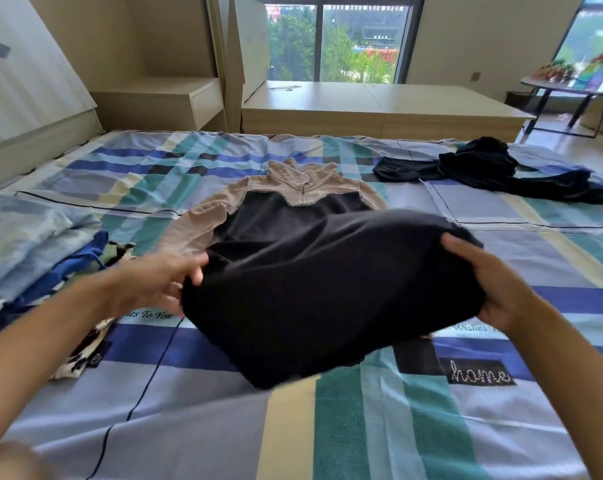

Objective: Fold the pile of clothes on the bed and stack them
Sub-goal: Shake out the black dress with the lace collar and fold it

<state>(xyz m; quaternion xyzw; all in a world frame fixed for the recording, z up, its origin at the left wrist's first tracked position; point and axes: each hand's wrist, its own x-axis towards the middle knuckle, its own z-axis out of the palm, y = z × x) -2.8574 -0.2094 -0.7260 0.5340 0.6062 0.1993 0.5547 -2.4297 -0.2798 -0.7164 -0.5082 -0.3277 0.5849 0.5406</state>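
A black sweater with a beige collar and beige sleeves lies front up in the middle of the bed, its collar pointing away from me. Its lower half is lifted off the bedsheet. My left hand grips the left side of that raised part, and my right hand grips the right side, thumb on top. A crumpled black garment lies unfolded at the far right of the bed. At the left edge sits a stack of folded clothes in light blue and dark blue.
A black-and-white patterned garment lies under my left forearm beside the stack. A low wooden platform and a bedside cabinet stand beyond the bed, in front of the window. A table stands at the far right.
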